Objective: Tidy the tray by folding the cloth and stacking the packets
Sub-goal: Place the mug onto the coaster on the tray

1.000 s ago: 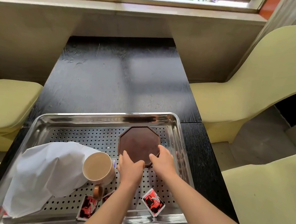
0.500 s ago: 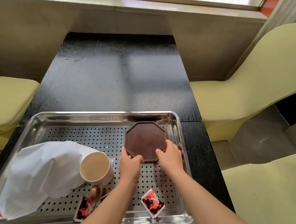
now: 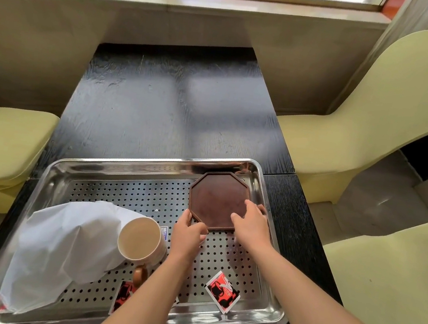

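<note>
A perforated steel tray [image 3: 133, 169] lies on the dark table. A crumpled white cloth [image 3: 66, 246] is heaped at its left. One red-and-black packet [image 3: 222, 292] lies near the front right, another packet [image 3: 123, 295] near the front middle, partly under my left forearm. A brown octagonal coaster [image 3: 218, 200] sits in the tray's far right corner. My left hand [image 3: 189, 235] grips the coaster's near left edge. My right hand [image 3: 251, 223] holds its near right edge.
A beige mug [image 3: 140, 238] with a wooden handle rests tipped against the cloth. A blue-printed packet [image 3: 163, 231] peeks out behind it. Pale yellow chairs [image 3: 370, 120] flank the dark table [image 3: 174, 105], which runs to a windowsill.
Both hands have slid the octagonal coaster away from me and to the right, into the tray's far right corner. Cloth, mug and packets have stayed put.
</note>
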{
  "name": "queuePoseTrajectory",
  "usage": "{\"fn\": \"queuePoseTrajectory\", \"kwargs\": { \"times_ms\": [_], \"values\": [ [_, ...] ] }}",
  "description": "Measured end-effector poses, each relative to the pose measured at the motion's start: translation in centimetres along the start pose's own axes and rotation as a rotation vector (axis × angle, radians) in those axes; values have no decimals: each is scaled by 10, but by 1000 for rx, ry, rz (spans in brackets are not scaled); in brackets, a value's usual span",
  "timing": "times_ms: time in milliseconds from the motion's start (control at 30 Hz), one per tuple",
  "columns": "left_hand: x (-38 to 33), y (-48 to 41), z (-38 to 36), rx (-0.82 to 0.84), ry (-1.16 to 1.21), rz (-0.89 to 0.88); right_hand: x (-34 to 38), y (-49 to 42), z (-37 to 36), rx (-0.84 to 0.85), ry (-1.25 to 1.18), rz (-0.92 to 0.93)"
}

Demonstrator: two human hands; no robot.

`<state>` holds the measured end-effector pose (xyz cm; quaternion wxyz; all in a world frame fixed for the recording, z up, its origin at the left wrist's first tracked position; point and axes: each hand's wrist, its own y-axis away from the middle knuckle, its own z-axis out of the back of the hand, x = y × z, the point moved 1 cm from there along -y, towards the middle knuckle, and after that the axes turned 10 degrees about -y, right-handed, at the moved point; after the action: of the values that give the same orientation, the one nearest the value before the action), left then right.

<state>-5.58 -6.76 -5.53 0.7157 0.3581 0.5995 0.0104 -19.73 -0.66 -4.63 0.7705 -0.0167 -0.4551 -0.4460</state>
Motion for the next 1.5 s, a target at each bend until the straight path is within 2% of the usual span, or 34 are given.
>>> {"fn": "queuePoseTrajectory", "kwargs": {
  "times_ms": [733, 867, 1167, 1267, 1400, 1500],
  "values": [
    [-4, 1, 0, 10, -27, 60, -6, 3, 5, 24, -137, -6],
    [-1, 5, -1, 32, -81, 67, -6, 6, 4, 20, -119, -7],
    [7, 46, 4, 24, -366, 47, -2, 33, 7, 47, -98, -15],
    [12, 71, 11, 36, -609, -62, 1, 52, 3, 80, -127, -3],
    [27, 117, 35, 47, -1069, -440, 6, 83, -5, 131, -163, 31],
    [40, 153, 63, -25, -1252, -631, 8, 109, -15, 170, -157, 47]
  ]
}}
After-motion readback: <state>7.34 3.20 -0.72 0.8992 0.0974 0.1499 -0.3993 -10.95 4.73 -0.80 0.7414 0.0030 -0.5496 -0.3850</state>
